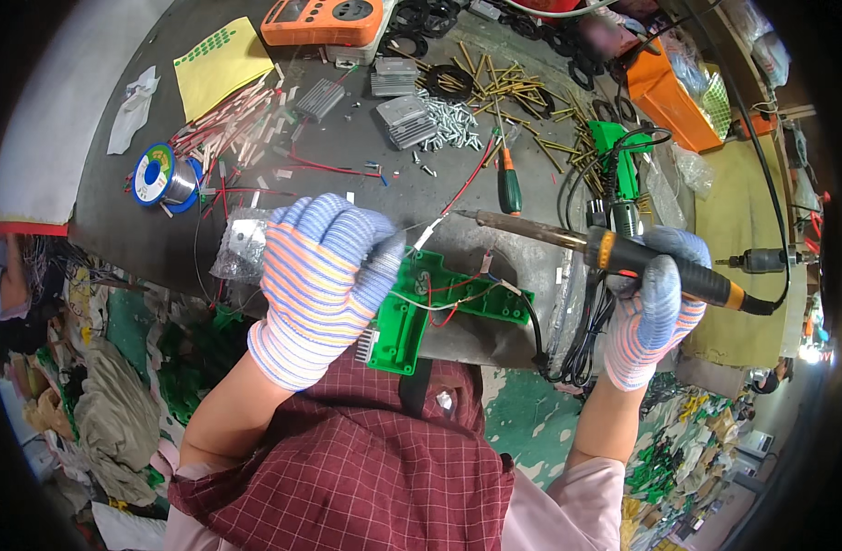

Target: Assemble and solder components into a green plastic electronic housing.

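Observation:
My right hand [658, 312], in a striped glove, grips the black handle of a soldering iron [614, 250] whose tip points left. The tip is close to the end of a red wire [464, 188] and a white sleeve [427, 233]. My left hand [325, 285], gloved too, is closed, and a thin strand of solder wire sticks out from its fingertips toward the tip. Whether the strand touches the tip is too small to tell. Below, at the table's near edge, lies an L-shaped green plastic housing [398, 335] with wires and a black cable in it.
A solder spool [168, 176] stands left, near bundled red wires [228, 124]. Metal heat sinks [405, 121], silver screws [453, 124] and long brass screws [508, 87] lie at the back. A green-handled screwdriver [508, 184], an orange meter [320, 20] and an orange bin [669, 96] are around.

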The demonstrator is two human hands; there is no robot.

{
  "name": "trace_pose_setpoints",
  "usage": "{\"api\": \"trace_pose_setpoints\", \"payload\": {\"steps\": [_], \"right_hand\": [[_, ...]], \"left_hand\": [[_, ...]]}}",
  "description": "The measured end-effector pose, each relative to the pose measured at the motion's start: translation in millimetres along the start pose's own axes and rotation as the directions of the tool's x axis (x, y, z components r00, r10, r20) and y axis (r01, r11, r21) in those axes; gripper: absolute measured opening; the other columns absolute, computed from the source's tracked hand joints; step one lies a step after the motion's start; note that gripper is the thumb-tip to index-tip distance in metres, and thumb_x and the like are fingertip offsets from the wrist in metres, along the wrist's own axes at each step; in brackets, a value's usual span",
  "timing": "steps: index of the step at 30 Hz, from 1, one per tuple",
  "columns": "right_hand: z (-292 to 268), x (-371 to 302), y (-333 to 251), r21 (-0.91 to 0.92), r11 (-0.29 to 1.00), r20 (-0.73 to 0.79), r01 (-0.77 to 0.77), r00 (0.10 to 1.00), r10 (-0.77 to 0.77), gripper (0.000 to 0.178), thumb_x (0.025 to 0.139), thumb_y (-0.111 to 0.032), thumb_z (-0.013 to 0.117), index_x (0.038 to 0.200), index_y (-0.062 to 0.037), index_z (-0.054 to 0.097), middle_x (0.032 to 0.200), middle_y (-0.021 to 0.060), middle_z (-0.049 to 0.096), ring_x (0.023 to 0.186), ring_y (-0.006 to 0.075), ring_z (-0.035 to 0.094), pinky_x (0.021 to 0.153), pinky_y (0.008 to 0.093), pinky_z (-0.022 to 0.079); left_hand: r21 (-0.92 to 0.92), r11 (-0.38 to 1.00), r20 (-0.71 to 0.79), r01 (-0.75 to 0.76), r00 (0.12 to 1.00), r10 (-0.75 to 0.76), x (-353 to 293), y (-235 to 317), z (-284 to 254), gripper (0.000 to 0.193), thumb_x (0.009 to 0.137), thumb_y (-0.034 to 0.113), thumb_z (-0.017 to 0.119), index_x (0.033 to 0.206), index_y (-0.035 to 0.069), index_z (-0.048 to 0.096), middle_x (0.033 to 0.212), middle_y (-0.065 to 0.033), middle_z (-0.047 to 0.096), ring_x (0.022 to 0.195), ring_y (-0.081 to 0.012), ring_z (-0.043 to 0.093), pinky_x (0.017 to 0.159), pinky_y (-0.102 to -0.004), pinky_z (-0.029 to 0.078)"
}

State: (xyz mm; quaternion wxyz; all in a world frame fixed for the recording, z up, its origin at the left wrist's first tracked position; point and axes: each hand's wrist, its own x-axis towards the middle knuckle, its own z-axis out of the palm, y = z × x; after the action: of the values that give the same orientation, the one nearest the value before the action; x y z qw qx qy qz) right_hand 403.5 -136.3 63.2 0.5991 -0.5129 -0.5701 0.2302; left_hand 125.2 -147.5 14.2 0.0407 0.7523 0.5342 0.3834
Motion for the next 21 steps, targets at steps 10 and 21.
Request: {"api": "trace_pose_setpoints", "payload": {"steps": [10,21], "right_hand": [[-46,-2,-22,0.265,0.964,-0.148,-0.003,0.988,0.044,0.035,0.083,-0.021,0.071,0.102,0.0044,0.058,0.091,0.0135,0.062,0.074,0.0188,0.063,0.067,0.0277,0.053],[-22,-7,-25,0.115,0.993,-0.212,-0.035,0.975,0.059,0.037,0.079,-0.026,0.075,0.097,0.0023,0.061,0.083,0.0107,0.061,0.054,0.0145,0.060,0.045,0.0217,0.049]], "left_hand": [[-0.215,0.976,0.029,-0.029,0.999,0.036,-5,23,-15,0.018,0.072,0.010,0.078,0.083,0.009,0.064,0.073,-0.0070,0.057,0.068,-0.0269,0.056,0.066,-0.0401,0.043],[-0.093,0.986,-0.013,-0.137,0.991,0.136,0,24,9,0.017,0.071,0.015,0.077,0.082,0.012,0.065,0.076,-0.0068,0.057,0.072,-0.0281,0.056,0.068,-0.0416,0.042]]}}
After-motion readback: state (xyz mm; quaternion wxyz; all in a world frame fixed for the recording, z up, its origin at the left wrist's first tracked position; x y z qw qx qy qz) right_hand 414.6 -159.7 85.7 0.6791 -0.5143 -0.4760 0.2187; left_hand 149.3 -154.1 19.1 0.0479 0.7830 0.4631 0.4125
